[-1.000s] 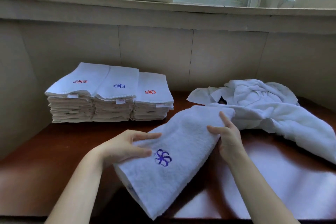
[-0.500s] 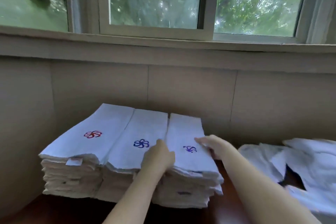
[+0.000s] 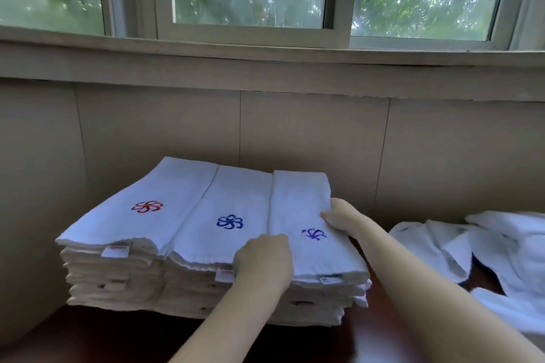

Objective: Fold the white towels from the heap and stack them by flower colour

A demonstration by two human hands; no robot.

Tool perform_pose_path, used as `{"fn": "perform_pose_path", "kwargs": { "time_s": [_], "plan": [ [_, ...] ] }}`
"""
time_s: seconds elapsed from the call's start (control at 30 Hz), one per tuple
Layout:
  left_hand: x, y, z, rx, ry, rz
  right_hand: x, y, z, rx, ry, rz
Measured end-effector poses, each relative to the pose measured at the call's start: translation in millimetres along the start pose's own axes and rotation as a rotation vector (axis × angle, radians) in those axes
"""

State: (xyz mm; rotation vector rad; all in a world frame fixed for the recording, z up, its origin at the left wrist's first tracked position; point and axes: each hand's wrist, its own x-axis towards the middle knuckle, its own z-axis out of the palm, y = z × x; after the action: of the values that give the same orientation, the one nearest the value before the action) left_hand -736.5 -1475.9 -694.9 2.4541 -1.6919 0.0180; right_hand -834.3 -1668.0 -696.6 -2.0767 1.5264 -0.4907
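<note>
Folded towel point(image 3: 298, 215) with purple flower point(image 3: 314, 234) on top of right stack point(image 3: 321, 298), low middle of frame. Soft, light, floppy; best held by both long edges. Left hand point(image 3: 264, 259) curled on left edge, right hand point(image 3: 342, 216) pinching right edge. More stacks point(image 3: 118, 274) at lower left, red flower point(image 3: 147, 206) and blue flower point(image 3: 230, 221) on top. Unfolded heap point(image 3: 486, 247) at right edge. No boxes or baskets seen.

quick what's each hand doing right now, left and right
Left hand: fingers curled, resting on the purple-flower towel's left edge; a grip cannot be told.
Right hand: holds that towel's right edge.
</note>
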Motion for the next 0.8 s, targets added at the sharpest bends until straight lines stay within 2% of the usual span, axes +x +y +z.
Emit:
{"fn": "perform_pose_path", "kwargs": {
  "time_s": [0.07, 0.1, 0.17, 0.23, 0.37, 0.57, 0.7, 0.8],
  "plan": [
    [14, 8, -16, 0.161, 0.086, 0.025, 1, -17, 2, -0.312, 0.108, 0.027],
    [21, 10, -22, 0.199, 0.152, 0.060, 3, -26, 4, -0.381, 0.141, 0.002],
    [37, 8, -17, 0.201, 0.186, 0.128, 11, -42, 15, -0.425, 0.050, -0.140],
    [43, -4, 6, 0.152, 0.056, 0.119, 22, -47, 37, -0.472, -0.113, -0.228],
    [48, -23, 47, 0.109, 0.051, 0.084, 46, -50, 58, -0.561, -0.161, -0.318],
    [40, -12, 36, 0.159, -0.011, 0.009, 23, -45, 59, -0.429, -0.187, -0.371],
    [18, -5, 28, 0.161, 0.097, 0.011, -41, -32, 42, -0.235, -0.201, -0.407],
    [-9, 4, 30, 0.181, 0.127, 0.044, -104, 17, 15, -0.086, -0.208, -0.385]
  ]
}}
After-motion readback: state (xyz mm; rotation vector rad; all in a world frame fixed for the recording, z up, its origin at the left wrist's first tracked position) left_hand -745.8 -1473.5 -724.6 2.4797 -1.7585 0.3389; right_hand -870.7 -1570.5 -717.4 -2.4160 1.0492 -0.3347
